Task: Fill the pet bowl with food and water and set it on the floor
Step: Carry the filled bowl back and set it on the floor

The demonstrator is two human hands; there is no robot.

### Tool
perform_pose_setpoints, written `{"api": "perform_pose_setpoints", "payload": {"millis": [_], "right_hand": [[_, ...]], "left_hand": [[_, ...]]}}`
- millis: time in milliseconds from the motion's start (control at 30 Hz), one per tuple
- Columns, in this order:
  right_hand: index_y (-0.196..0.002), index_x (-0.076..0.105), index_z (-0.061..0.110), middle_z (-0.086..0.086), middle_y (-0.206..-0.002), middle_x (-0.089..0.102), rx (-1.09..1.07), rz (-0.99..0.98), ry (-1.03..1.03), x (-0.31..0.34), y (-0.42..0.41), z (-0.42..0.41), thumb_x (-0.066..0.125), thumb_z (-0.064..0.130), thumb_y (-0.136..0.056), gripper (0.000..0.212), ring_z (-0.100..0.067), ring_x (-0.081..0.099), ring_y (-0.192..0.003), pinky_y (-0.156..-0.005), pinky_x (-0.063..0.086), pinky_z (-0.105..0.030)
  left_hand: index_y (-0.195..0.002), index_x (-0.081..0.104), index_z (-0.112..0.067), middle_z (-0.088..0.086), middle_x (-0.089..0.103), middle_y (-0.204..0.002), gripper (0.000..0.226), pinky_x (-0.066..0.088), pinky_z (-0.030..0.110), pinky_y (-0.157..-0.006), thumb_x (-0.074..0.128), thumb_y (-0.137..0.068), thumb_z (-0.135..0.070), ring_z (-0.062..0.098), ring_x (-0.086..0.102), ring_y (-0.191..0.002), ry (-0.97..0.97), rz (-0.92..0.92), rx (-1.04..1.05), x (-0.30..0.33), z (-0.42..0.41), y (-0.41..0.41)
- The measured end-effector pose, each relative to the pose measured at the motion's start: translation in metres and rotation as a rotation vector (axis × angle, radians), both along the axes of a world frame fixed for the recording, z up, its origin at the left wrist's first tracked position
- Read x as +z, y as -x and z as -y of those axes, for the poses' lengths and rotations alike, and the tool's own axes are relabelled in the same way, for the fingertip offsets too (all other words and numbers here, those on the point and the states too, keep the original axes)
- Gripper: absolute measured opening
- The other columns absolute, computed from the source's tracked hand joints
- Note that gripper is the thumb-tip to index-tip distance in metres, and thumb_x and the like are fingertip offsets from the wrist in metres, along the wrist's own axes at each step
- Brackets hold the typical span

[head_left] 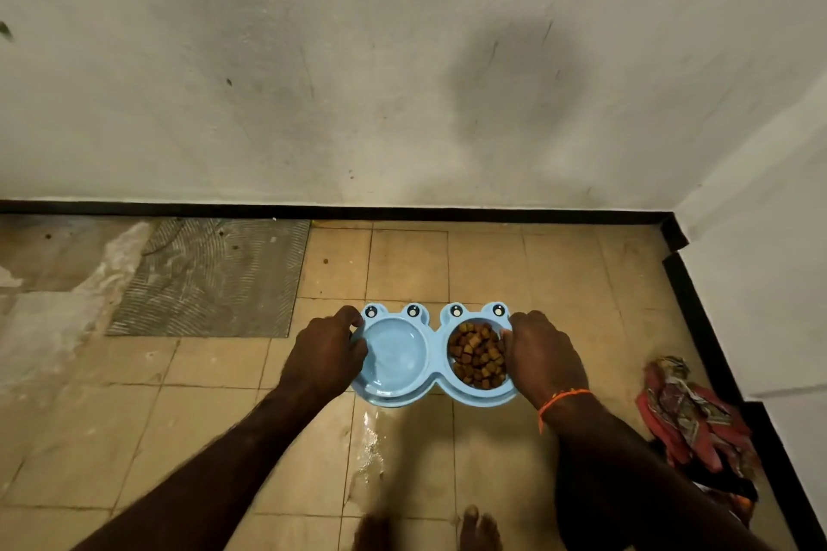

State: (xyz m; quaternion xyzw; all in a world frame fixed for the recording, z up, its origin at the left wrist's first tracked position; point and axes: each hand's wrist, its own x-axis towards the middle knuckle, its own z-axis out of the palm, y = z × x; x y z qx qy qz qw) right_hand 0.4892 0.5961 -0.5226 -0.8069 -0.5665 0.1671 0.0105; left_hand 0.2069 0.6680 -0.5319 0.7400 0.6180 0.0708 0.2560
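Blue double pet bowl (433, 356) lies lengthwise left-right, eyes toward the wall (402, 58); left hand (326, 356) and right hand (543, 356) grasp its ends; no writing.

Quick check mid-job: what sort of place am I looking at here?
Probably a corner of a worn room indoors: tiled floor with a bare patch of missing tiles, scuffed white wall with black skirting. Both hands hold a blue double pet bowl here.
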Motion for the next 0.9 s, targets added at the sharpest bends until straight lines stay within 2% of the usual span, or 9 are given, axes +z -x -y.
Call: {"api": "perform_pose_setpoints", "payload": {"millis": [67,200,333,533,767,900], "right_hand": [[-0.113,0.059,0.014,-0.01,-0.113,0.057,0.014,0.011,0.002,-0.044,-0.011,-0.02,0.045,0.028,-0.104,0.022,-0.035,0.064,-0.099,-0.073,0.041,-0.036],[-0.112,0.058,0.015,-0.01,-0.112,0.057,0.059,0.031,0.019,-0.137,-0.033,-0.055,0.045,0.028,-0.103,0.021,-0.035,0.064,-0.099,-0.077,0.047,-0.038],[-0.112,0.058,0.014,-0.01,-0.111,0.058,0.098,0.03,0.027,-0.233,-0.046,-0.081,0.048,0.03,-0.102,0.021,-0.035,0.065,-0.098,-0.073,0.042,-0.035],[-0.112,0.058,0.012,-0.011,-0.114,0.056,0.097,0.007,0.078,-0.371,-0.052,-0.106,0.045,0.026,-0.102,0.021,-0.035,0.063,-0.101,-0.082,0.047,-0.038],[-0.114,0.058,0.013,-0.012,-0.117,0.057,0.081,-0.047,0.123,-0.481,-0.052,-0.131,0.046,0.027,-0.103,0.022,-0.033,0.061,-0.105,-0.085,0.047,-0.038],[-0.116,0.058,0.01,-0.015,-0.119,0.055,0.072,-0.034,0.158,-0.524,-0.055,-0.144,0.043,0.027,-0.104,0.025,-0.036,0.061,-0.108,-0.085,0.047,-0.038]], "left_hand": [[-0.116,0.063,-0.022,0.002,0.077,-0.094,0.027,0.055,0.036,-0.073,0.066,-0.091,-0.031,0.023,0.069,-0.082,0.001,0.006,0.004,-0.046,-0.02,-0.011],[-0.119,0.063,-0.022,0.002,0.076,-0.096,0.03,0.057,0.036,-0.075,0.066,-0.091,-0.031,0.022,0.069,-0.084,0.02,0.023,0.02,-0.138,-0.053,-0.029],[-0.122,0.062,-0.023,0.002,0.075,-0.099,0.032,0.057,0.037,-0.078,0.065,-0.091,-0.033,0.023,0.069,-0.088,0.023,0.0,0.009,-0.233,-0.078,-0.038],[-0.123,0.06,-0.021,0.005,0.075,-0.098,0.031,0.052,0.033,-0.072,0.062,-0.094,-0.03,0.024,0.068,-0.083,0.021,-0.029,-0.042,-0.37,-0.104,-0.047],[-0.121,0.06,-0.02,0.007,0.074,-0.093,0.028,0.042,0.028,-0.065,0.062,-0.094,-0.026,0.021,0.063,-0.076,0.083,-0.008,0.003,-0.484,-0.12,-0.048],[-0.121,0.061,-0.022,0.008,0.075,-0.095,0.027,0.045,0.028,-0.065,0.061,-0.094,-0.024,0.023,0.067,-0.079,0.133,0.002,0.065,-0.531,-0.128,-0.054]]}}
